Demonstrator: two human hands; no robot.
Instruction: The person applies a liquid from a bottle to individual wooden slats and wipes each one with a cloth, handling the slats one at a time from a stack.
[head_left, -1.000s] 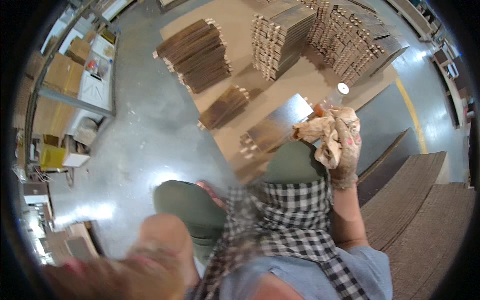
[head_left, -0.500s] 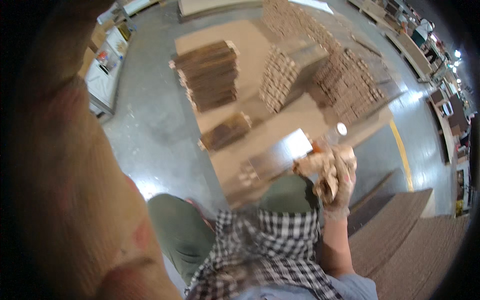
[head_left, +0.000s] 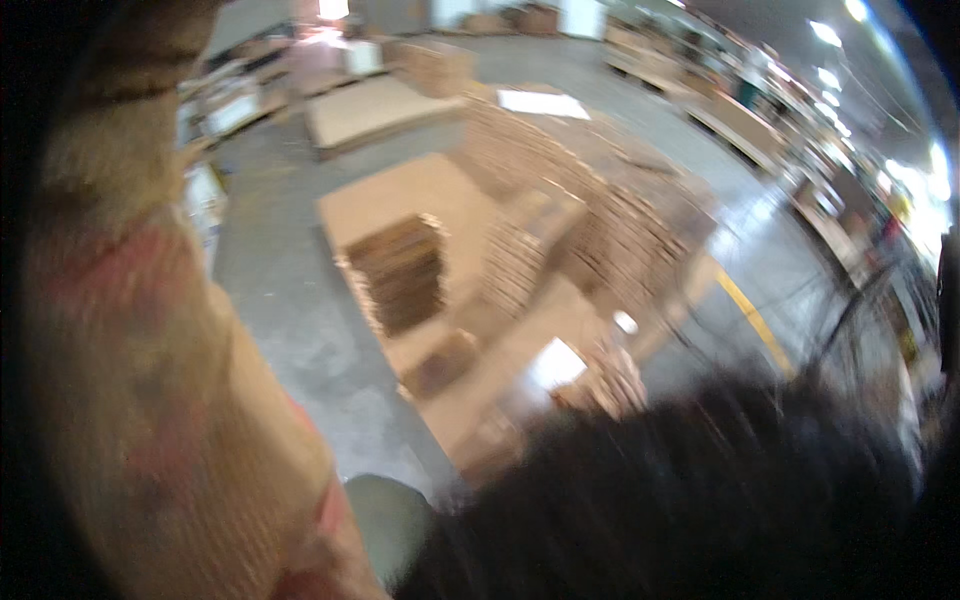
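A blurred tan shape with reddish patches, seemingly my left hand (head_left: 200, 400), fills the left side very close to the camera. Its fingers cannot be made out. Low in the middle, my right hand (head_left: 628, 380) grips a crumpled brown wad (head_left: 588, 392), paper or cloth. A white-capped bottle (head_left: 625, 322) shows just beyond that hand; whether it is held is unclear. Beside the wad lies a flat wooden piece (head_left: 556, 365) with a bright glare. Blurred dark hair (head_left: 680, 490) covers the lower right and hides my right wrist and forearm.
Stacks of brown wooden pieces stand on a cardboard sheet (head_left: 350, 205): a dark stack (head_left: 395, 275), a lighter one (head_left: 515, 250) and a long row (head_left: 630, 250). A low pallet (head_left: 380, 110) lies behind. A yellow floor line (head_left: 755, 315) runs at right, with workbenches (head_left: 735, 130) beyond.
The view has tipped up, bringing more of the far hall in. Dark hair now covers the lower right, where my lap and right forearm showed. The wad is still in my right hand.
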